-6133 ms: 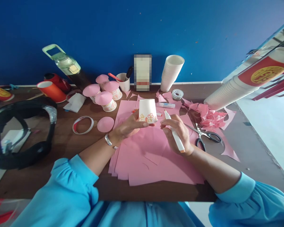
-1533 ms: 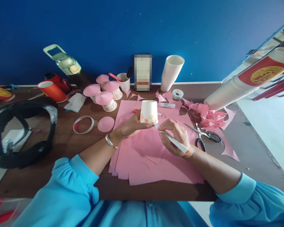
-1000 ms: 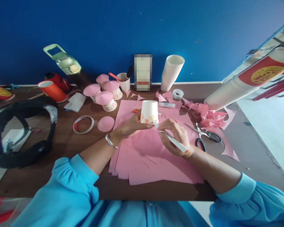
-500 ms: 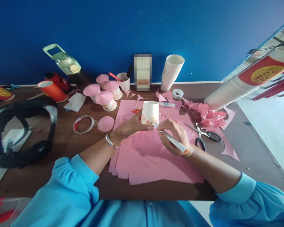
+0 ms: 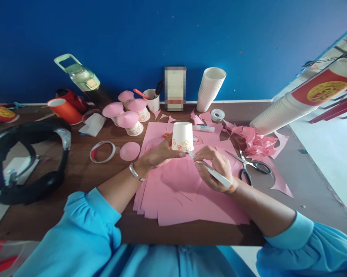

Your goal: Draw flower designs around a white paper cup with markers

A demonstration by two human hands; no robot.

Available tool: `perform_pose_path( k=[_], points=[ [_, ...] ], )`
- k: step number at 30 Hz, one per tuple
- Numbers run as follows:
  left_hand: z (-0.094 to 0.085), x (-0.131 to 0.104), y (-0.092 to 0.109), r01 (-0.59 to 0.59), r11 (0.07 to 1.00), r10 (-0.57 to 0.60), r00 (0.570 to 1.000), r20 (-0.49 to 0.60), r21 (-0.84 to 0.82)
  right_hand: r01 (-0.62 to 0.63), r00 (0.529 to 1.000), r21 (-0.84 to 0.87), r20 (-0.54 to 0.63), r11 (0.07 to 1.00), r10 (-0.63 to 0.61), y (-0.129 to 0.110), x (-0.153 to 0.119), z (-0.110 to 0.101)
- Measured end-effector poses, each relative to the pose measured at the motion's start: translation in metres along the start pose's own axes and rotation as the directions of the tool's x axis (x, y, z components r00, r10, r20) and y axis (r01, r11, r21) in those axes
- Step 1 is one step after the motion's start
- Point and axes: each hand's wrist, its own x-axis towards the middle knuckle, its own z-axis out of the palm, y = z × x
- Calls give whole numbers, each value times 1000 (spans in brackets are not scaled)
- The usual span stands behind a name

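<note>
My left hand (image 5: pixel 161 152) holds an upside-down white paper cup (image 5: pixel 183 134) with orange and yellow flowers drawn near its rim. In my right hand (image 5: pixel 215 167) is a white marker (image 5: pixel 216 174), its tip close to the cup's lower edge. Both hands are above a stack of pink paper (image 5: pixel 173 192). Another marker (image 5: pixel 204 128) lies on the paper behind the cup. To the left stand several decorated cups with pink cone tops (image 5: pixel 128 119), near a loose pink paper disc (image 5: pixel 129 151).
Scissors (image 5: pixel 248 165) and crumpled pink scraps (image 5: pixel 257 140) lie at right, near a long cup stack (image 5: pixel 283 115). Another stack (image 5: pixel 210 88), a phone (image 5: pixel 175 88) and a pen cup (image 5: pixel 152 100) stand at the back. A tape roll (image 5: pixel 102 152), bottle (image 5: pixel 85 79) and black headset (image 5: pixel 31 161) are left.
The cup in my left hand has tilted and turned slightly. My right hand and the marker have shifted a little to the right.
</note>
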Motion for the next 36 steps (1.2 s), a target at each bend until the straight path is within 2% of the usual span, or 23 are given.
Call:
perform_pose_path(
  k=[9, 22, 27, 36],
  points=[
    [4, -4, 6, -32, 999, 32, 999, 10, -33, -54, 996, -59, -70, 997, 50, 5, -6, 2],
    [-4, -3, -4, -63, 997, 65, 997, 36, -50, -32, 998, -102, -61, 994, 26, 8, -7, 3],
    [-3, -4, -3, -42, 998, 41, 999, -5, -50, -45, 997, -80, -64, 996, 40, 7, -8, 3],
    [-2, -4, -1, -57, 998, 57, 998, 8, -19, -44, 998, -71, -47, 996, 41, 5, -7, 3]
  ],
)
